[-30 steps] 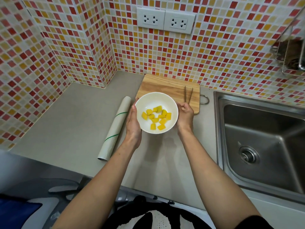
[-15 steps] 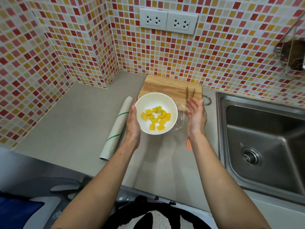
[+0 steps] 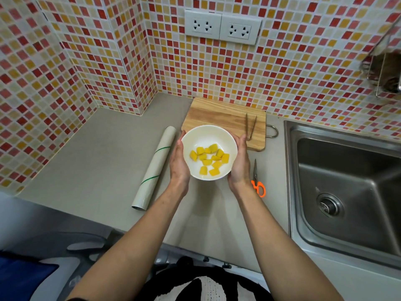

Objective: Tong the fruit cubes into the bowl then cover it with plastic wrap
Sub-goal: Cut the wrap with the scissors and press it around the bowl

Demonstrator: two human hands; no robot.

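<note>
A white bowl [image 3: 207, 135] stands on the grey counter just in front of the wooden cutting board [image 3: 219, 116]. Several yellow fruit cubes [image 3: 209, 160] lie in its bottom. My left hand [image 3: 179, 164] presses flat against the bowl's left wall, and my right hand [image 3: 238, 165] presses against the right wall, fingers lying along the curve. Any clear film over the bowl is too faint to make out. The plastic wrap roll [image 3: 155, 168] lies to the left of my left hand. Thin tongs [image 3: 250, 127] rest on the board's right part.
Scissors with orange handles [image 3: 258, 184] lie on the counter right of my right wrist. A steel sink [image 3: 347, 181] fills the right side. Tiled walls close the back and left, with two sockets [image 3: 222, 27] above the board.
My right hand had swung out to the right, with clear film showing beside the bowl. It has come back against the bowl's right wall. The left hand stayed on the bowl.
</note>
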